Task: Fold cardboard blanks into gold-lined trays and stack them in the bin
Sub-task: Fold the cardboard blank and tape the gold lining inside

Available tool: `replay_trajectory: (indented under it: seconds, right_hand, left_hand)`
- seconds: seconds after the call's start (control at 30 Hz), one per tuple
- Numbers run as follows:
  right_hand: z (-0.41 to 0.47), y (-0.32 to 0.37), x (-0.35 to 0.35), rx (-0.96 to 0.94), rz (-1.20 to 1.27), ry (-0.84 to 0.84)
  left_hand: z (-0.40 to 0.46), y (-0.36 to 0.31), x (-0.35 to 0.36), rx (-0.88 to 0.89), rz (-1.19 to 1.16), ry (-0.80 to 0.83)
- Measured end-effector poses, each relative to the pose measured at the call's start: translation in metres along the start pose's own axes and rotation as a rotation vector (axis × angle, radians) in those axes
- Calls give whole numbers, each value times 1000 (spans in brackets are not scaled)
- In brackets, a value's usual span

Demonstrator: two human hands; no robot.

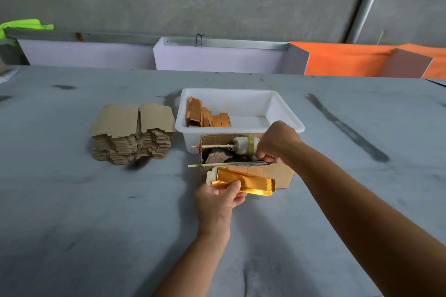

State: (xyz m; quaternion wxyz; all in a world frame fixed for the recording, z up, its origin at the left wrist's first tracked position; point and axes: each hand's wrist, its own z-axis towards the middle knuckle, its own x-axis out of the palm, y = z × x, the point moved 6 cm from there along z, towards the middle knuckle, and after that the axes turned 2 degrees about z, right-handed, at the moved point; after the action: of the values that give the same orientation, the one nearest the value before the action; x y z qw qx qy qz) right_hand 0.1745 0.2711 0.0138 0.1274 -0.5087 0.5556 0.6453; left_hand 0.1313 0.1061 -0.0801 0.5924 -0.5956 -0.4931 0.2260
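**Folding a gold tray, bin waiting above**

Pinching the gold-lined tray [241, 182] at its left end, the left hand [220, 198] keeps its long axis left-to-right, lower centre. The right hand [277, 143] grips a stick [226, 164] over the cardboard box [284, 173]. The white bin [284, 113] lies just beyond, nearer the right hand.

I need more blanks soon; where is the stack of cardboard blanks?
In the head view, the stack of cardboard blanks sits on the grey table, left of the white bin.
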Motion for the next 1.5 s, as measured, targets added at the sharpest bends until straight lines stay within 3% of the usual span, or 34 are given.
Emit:
replay_trajectory:
  seconds: [0.33, 0.87, 1.5]
  right_hand:
    - [-11, 2, -6, 39, 34, 11]
    - [-48, -22, 1, 306, 805, 56]
    - [-87, -51, 24, 344, 951, -11]
  left_hand:
    - [1, 2, 1, 27, -7, -15]
    - [4, 3, 2, 22, 22, -52]
    - [2, 5, 2, -22, 41, -108]
